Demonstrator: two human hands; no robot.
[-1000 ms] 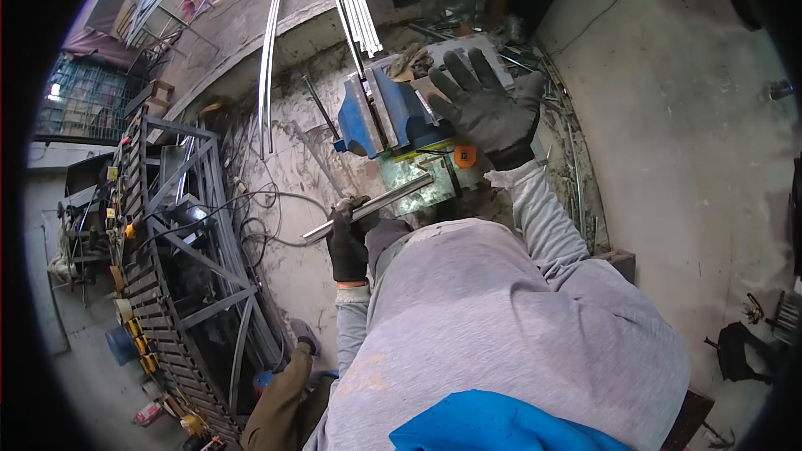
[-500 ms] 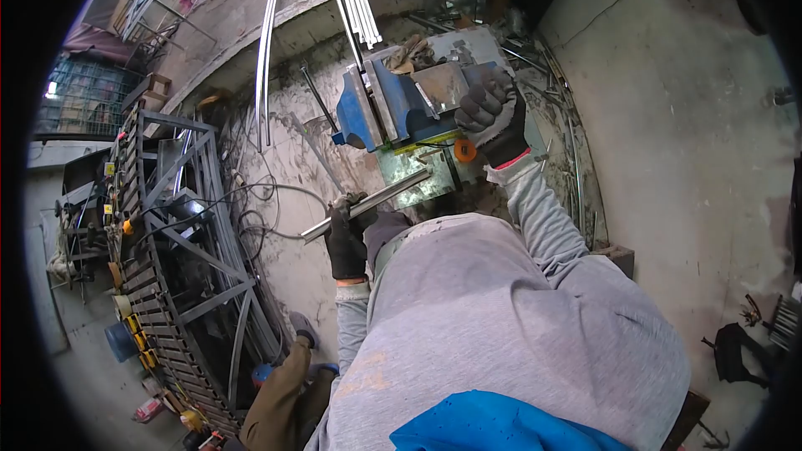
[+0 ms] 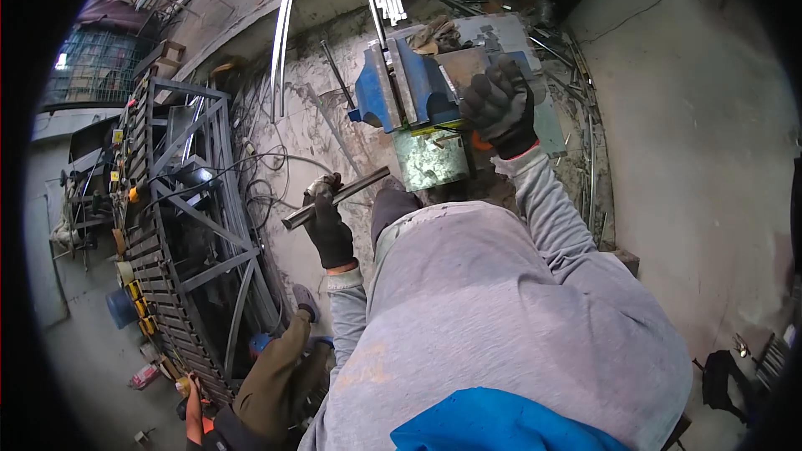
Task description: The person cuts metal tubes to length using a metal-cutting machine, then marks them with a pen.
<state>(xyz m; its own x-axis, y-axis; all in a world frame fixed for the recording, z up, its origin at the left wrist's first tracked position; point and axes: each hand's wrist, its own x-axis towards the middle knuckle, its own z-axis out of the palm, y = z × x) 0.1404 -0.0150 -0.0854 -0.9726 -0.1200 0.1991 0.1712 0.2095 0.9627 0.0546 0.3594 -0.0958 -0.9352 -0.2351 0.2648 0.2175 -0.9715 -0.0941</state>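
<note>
My left hand (image 3: pixel 329 225), in a dark glove, is closed around a narrow metal bar (image 3: pixel 361 186). The bar is held slantwise, its far end pointing up toward the vise. My right hand (image 3: pixel 499 108), also gloved, is curled into a fist at the right side of the blue bench vise (image 3: pixel 430 88). What that fist holds, if anything, is hidden. A long metal strip (image 3: pixel 373 0) runs from the vise jaws toward the top of the view. Below the vise lies a shiny greenish metal plate (image 3: pixel 430 157).
Crumpled cloth (image 3: pixel 436 36) lies behind the vise. A welded steel frame (image 3: pixel 200 200) stands on the left, with a cable (image 3: pixel 271 159) looped beside it. Long metal tubes (image 3: pixel 284 50) lean at the top. Another person's leg (image 3: pixel 271 376) and arm (image 3: pixel 194 409) show at lower left.
My left hand has drawn the metal bar leftward, off the greenish plate. My right hand stays curled by the vise. The view has shifted slightly, and another person's arm now shows at lower left.
</note>
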